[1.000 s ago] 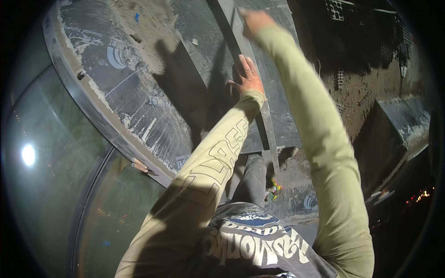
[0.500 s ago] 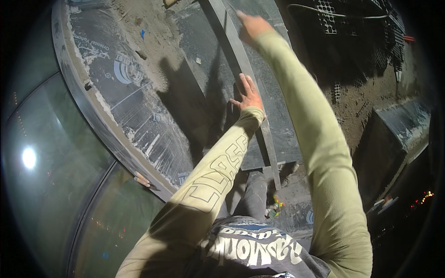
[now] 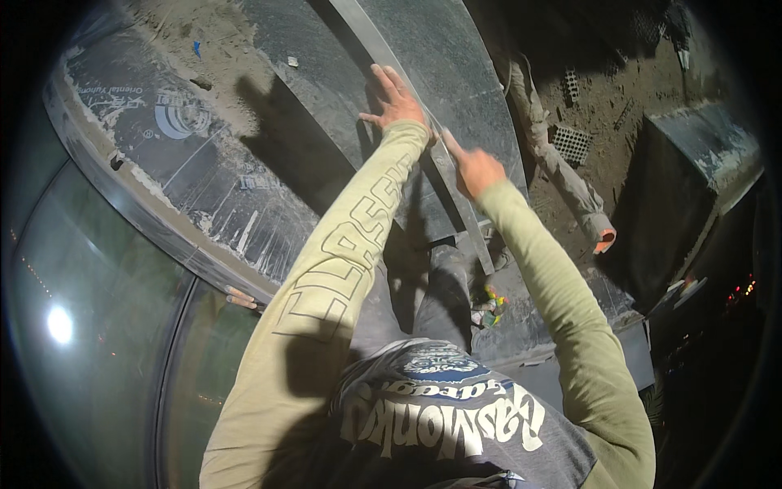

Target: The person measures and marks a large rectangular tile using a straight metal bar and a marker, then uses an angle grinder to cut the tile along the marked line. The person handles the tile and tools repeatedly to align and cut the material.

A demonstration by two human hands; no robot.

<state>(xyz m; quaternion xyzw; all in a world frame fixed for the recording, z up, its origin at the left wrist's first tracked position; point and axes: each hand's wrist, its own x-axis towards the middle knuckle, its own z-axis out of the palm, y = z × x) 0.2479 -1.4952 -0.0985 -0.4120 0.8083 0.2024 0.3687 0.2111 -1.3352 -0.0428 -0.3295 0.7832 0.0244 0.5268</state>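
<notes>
A long, narrow grey metal straightedge [image 3: 469, 222] lies lengthwise across a dark grey sheet [image 3: 444, 61] with a curved right edge. My left hand [image 3: 397, 99] rests on the straightedge, fingers spread and pressing down along it. Just to the near right of it, my right hand [image 3: 479, 169] is closed against the straightedge's right edge, its index finger stretched forward. What it grips, if anything, is too small and blurred to make out. A thin line runs on the sheet beside the straightedge.
On the left, a curved ledge [image 3: 175, 220] covered in dark membrane borders glass panels [image 3: 98, 244]. Sandy debris [image 3: 204, 49] lies at the far left. On the right are a dusty wrapped pipe [image 3: 562, 167], a perforated plastic piece [image 3: 573, 144] and a dark block [image 3: 709, 147]. My legs stand close by.
My right hand has drawn back toward me along the straightedge, from its far part to beside my left hand. My left hand stays spread on the straightedge. The head view has shifted.
</notes>
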